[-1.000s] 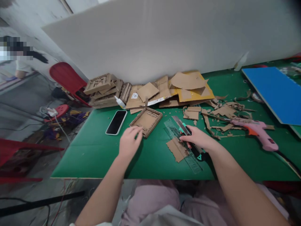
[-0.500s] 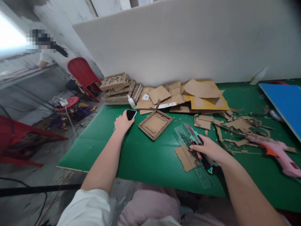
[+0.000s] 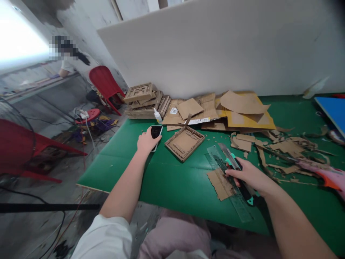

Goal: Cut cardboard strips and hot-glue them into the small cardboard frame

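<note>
At the left of the green table, my left hand point(image 3: 146, 142) is closed round the edges of a smartphone point(image 3: 157, 131) whose dark screen faces up. My right hand point(image 3: 249, 175) grips a utility knife point(image 3: 244, 190), black and turquoise, its blade out and pointing away from me. Under the knife lies a clear ruler point(image 3: 242, 210), partly over a small piece of cardboard point(image 3: 217, 182) with a ragged edge. Between my hands sits a shallow cardboard tray point(image 3: 185, 142) with a corrugated rim and raised strips inside.
Stacked cardboard frames point(image 3: 142, 102), a white glue bottle point(image 3: 157, 116) and flat cardboard sheets point(image 3: 242, 108) line the back. Cardboard scraps point(image 3: 291, 147) and a pink glue gun point(image 3: 320, 172) lie to the right. A red chair point(image 3: 104, 81) and another person's arm point(image 3: 64, 72) are beyond the table.
The view has turned left, so everything appears further right. Faint marks now show on the smartphone's screen, and my left hand's fingers have shifted slightly on it. The utility knife stays in my right hand.
</note>
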Demonstrator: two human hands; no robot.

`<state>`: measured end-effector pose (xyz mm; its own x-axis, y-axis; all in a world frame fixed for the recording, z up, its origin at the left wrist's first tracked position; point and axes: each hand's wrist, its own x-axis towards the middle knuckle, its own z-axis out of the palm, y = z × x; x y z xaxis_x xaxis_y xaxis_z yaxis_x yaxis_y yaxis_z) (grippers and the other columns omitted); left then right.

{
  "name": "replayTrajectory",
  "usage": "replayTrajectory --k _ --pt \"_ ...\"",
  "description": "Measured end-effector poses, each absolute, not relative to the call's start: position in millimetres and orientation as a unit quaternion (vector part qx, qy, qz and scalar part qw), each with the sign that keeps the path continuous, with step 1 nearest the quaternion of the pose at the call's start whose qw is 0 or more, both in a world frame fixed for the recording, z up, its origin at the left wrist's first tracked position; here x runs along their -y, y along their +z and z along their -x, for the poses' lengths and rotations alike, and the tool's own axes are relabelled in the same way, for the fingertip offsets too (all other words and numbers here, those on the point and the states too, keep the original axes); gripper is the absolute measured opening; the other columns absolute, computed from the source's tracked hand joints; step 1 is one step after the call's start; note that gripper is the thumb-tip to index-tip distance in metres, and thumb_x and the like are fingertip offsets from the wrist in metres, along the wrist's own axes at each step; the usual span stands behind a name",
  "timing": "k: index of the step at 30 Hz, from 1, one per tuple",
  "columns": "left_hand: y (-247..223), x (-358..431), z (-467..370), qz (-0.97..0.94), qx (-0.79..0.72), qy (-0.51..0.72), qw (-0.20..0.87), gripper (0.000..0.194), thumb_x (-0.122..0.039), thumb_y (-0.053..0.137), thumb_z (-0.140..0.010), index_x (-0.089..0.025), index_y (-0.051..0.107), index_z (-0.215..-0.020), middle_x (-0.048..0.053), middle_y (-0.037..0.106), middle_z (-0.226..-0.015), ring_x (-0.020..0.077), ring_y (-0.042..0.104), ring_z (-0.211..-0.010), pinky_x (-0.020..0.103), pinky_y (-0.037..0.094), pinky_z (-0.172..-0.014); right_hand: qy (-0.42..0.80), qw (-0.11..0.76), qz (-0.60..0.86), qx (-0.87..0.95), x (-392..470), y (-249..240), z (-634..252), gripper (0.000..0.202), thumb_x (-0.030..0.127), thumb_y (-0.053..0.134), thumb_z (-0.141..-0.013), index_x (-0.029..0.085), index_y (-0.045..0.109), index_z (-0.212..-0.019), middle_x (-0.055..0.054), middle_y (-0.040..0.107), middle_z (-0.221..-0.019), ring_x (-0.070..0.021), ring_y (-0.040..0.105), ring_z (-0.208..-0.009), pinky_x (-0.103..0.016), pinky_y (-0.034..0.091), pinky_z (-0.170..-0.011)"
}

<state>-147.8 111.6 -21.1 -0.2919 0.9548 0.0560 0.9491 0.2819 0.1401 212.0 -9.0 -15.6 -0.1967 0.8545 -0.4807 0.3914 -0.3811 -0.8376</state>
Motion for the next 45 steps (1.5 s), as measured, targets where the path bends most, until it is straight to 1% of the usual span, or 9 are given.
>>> replayTrajectory --k 6,18,23,29,31,33,37,41,45 --pt "-25.2 -77.6 157.5 -0.609 -0.787 0.095 0.04 0.075 -0.058 0.052 -0.075 -0.02 0.033 -0.136 0.015 0.055 -0.123 0.0329 0.054 -0.108 0.042 0.044 -0.088 0.574 0.198 0.597 0.525 8.0 -20.7 -214.8 0.025 0.036 0.057 -0.077 0.021 0.044 -0.092 0.001 0.062 -0.076 -0.0077 0.05 -0.046 -0.024 0.042 -0.051" --pt "-51.5 -29.3 162.4 -0.627 -0.756 0.183 -0.041 0.059 -0.048 0.055 -0.078 -0.02 0.046 -0.129 0.019 0.043 -0.136 0.0339 0.045 -0.122 0.047 0.04 -0.096 0.556 0.195 0.606 0.534 7.5 -26.4 -214.7 0.025 0.037 0.058 -0.077 0.02 0.045 -0.091 0.002 0.06 -0.072 -0.0072 0.049 -0.045 -0.023 0.041 -0.051" --pt "-47.2 -30.6 153.5 -0.661 -0.712 0.22 -0.08 0.051 -0.042 0.052 -0.081 -0.016 0.049 -0.125 0.016 0.046 -0.133 0.0298 0.042 -0.123 0.045 0.036 -0.101 0.562 0.203 0.604 0.527 8.1 -24.8 -215.1 0.028 0.039 0.059 -0.075 0.021 0.045 -0.092 0.003 0.06 -0.071 -0.0079 0.049 -0.045 -0.024 0.042 -0.051" --pt "-27.5 -23.4 127.4 -0.707 -0.652 0.271 -0.039 0.033 -0.034 0.048 -0.085 -0.019 0.057 -0.113 0.008 0.056 -0.122 0.0219 0.045 -0.121 0.038 0.035 -0.104 0.566 0.218 0.595 0.527 8.7 -22.8 -214.1 0.027 0.037 0.06 -0.075 0.021 0.045 -0.09 0.003 0.06 -0.073 -0.008 0.049 -0.045 -0.024 0.042 -0.049" --pt "-20.0 -14.1 109.7 -0.712 -0.627 0.315 -0.004 0.026 -0.032 0.045 -0.087 -0.022 0.061 -0.106 0.005 0.064 -0.105 0.0206 0.051 -0.114 0.037 0.04 -0.1 0.568 0.227 0.588 0.529 9.0 -21.8 -213.9 0.026 0.035 0.061 -0.074 0.021 0.045 -0.089 0.003 0.059 -0.072 -0.0077 0.048 -0.045 -0.024 0.042 -0.05" --pt "-15.5 -1.9 87.8 -0.708 -0.602 0.364 0.052 0.025 -0.03 0.044 -0.089 -0.023 0.062 -0.103 0.002 0.067 -0.082 0.0168 0.061 -0.089 0.033 0.048 -0.086 0.568 0.235 0.584 0.53 9.4 -20.5 -214.1 0.025 0.034 0.062 -0.074 0.021 0.046 -0.087 0.005 0.058 -0.069 -0.0074 0.049 -0.045 -0.023 0.042 -0.05" --pt "-17.6 21.9 40.1 -0.731 -0.541 0.393 0.133 0.021 -0.026 0.049 -0.086 -0.022 0.064 -0.1 0.0 0.065 -0.072 0.0115 0.058 -0.064 0.027 0.051 -0.073 0.571 0.24 0.582 0.526 10.2 -17.9 -214.6 0.024 0.033 0.062 -0.073 0.02 0.046 -0.086 0.006 0.056 -0.066 -0.007 0.049 -0.045 -0.022 0.04 -0.05" --pt "-30.3 41.5 -1.8 -0.807 -0.445 0.338 0.19 0.026 -0.021 0.051 -0.085 -0.02 0.059 -0.11 0.004 0.067 -0.093 0.0158 0.06 -0.088 0.032 0.051 -0.083 0.572 0.25 0.575 0.529 10.1 -18.5 -214.0 0.026 0.033 0.063 -0.071 0.02 0.046 -0.085 0.008 0.052 -0.059 -0.0076 0.048 -0.044 -0.022 0.039 -0.047" --pt "-46.4 59.2 -28.0 -0.844 -0.407 0.3 0.178 0.035 -0.025 0.055 -0.083 -0.02 0.055 -0.117 0.012 0.049 -0.13 0.0251 0.043 -0.123 0.044 0.042 -0.101 0.587 0.25 0.553 0.536 10.4 -20.6 -212.4 0.027 0.033 0.064 -0.069 0.019 0.047 -0.086 0.008 0.051 -0.059 -0.0083 0.049 -0.046 -0.023 0.041 -0.046"
